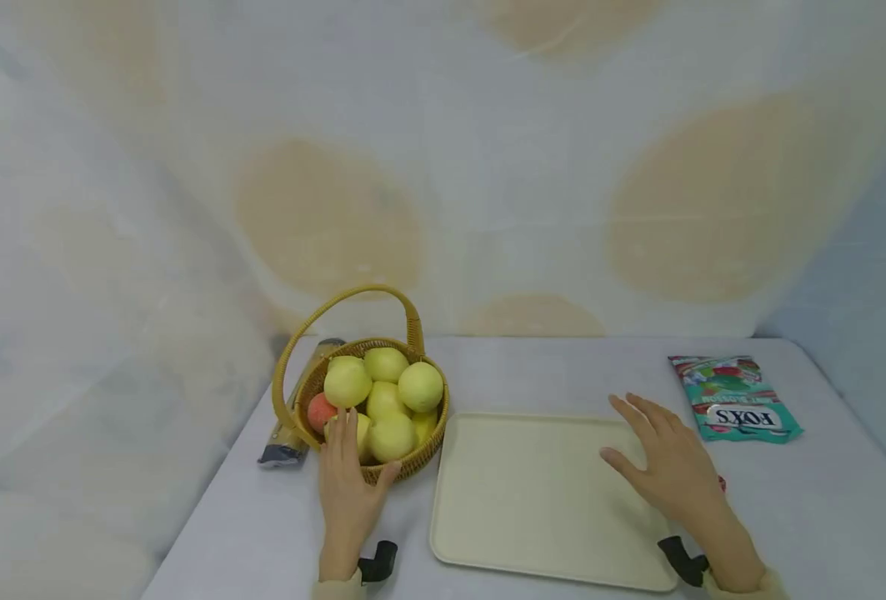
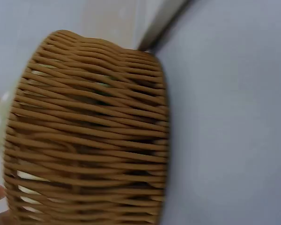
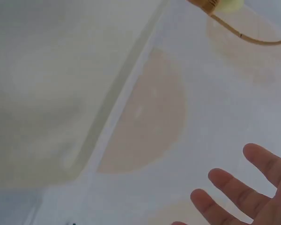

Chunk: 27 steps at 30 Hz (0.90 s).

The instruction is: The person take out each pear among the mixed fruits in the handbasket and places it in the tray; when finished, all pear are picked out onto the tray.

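Over a cream rectangular tray [image 1: 548, 492] spreads the right hand [image 1: 671, 475]; leftward, by a brown wicker basket [image 2: 89, 140], spreads the left hand [image 1: 350, 492].

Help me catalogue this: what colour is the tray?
Cream; the tray shows best in the head view.

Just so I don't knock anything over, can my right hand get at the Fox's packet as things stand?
Probably yes. Your right hand is empty above the cream tray, and the teal Fox's packet lies a little farther out, to the right, with nothing visible between them.
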Each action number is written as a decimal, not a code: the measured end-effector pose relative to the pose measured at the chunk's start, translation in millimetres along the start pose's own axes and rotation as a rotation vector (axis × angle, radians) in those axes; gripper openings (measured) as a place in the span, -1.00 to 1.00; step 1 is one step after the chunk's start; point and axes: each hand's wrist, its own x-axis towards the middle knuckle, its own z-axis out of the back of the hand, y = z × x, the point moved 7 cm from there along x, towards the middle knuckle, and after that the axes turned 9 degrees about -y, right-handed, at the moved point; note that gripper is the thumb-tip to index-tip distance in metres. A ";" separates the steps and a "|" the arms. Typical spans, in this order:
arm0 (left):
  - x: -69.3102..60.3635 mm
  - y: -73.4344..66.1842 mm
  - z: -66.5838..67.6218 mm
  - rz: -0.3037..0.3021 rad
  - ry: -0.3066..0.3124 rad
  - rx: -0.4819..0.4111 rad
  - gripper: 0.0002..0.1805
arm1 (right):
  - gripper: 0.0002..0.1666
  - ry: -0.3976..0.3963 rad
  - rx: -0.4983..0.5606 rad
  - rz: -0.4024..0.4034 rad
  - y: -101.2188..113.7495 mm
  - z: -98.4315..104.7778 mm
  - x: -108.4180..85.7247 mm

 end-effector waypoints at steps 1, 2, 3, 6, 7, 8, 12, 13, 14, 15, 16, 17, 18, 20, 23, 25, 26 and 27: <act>-3.9 2.6 -1.5 0.011 0.001 -0.002 0.10 | -0.16 0.002 0.018 0.011 4.7 -4.2 1.4; -7.1 5.0 -3.0 0.021 0.003 -0.004 0.10 | -0.17 0.004 0.034 0.023 9.7 -8.5 3.0; -9.7 6.8 -4.2 0.025 0.001 -0.005 0.10 | -0.18 0.009 0.051 0.033 14.8 -12.9 4.9; -14.4 11.1 -6.4 0.030 -0.008 0.002 0.07 | -0.19 0.012 0.084 0.076 30.8 -25.9 10.4; -15.6 12.3 -6.5 0.030 -0.012 0.007 0.06 | -0.19 0.013 0.098 0.092 36.6 -29.7 12.0; -17.0 13.4 -6.2 0.031 -0.018 0.011 0.05 | -0.20 0.010 0.111 0.111 42.5 -33.1 13.4; -22.0 17.3 -4.8 0.039 -0.029 0.023 0.04 | -0.21 -0.008 0.165 0.172 64.8 -44.1 18.5; -22.9 18.1 -4.6 0.042 -0.029 0.023 0.03 | -0.22 -0.015 0.181 0.187 70.7 -46.3 20.4; -23.5 18.9 -4.5 0.047 -0.027 0.023 0.02 | -0.22 -0.020 0.199 0.200 76.8 -48.5 22.5; -23.9 19.5 -4.4 0.053 -0.024 0.021 0.02 | -0.23 -0.024 0.218 0.214 83.3 -50.7 24.8; -24.3 20.3 -4.5 0.065 -0.017 0.017 0.02 | -0.23 -0.025 0.240 0.230 90.5 -53.0 27.4; -24.5 21.1 -4.7 0.079 -0.009 0.011 0.02 | -0.23 -0.023 0.262 0.244 97.8 -55.6 30.0; -24.7 21.8 -5.0 0.095 0.001 0.002 0.02 | -0.24 -0.021 0.292 0.259 105.5 -58.1 32.9; -25.2 23.4 -5.9 0.132 0.026 -0.015 0.03 | -0.25 -0.009 0.350 0.279 120.2 -64.6 38.2; -26.3 26.2 -7.5 0.179 0.060 -0.031 0.09 | -0.27 0.012 0.418 0.292 140.1 -76.6 45.2; -27.1 28.2 -8.0 0.194 0.074 -0.035 0.13 | -0.29 0.029 0.466 0.289 152.3 -85.6 48.8; -27.6 29.4 -8.2 0.199 0.080 -0.035 0.15 | -0.29 0.038 0.489 0.289 158.1 -90.4 50.3; -27.9 30.5 -8.0 0.201 0.083 -0.034 0.17 | -0.30 0.048 0.515 0.287 163.9 -95.1 51.4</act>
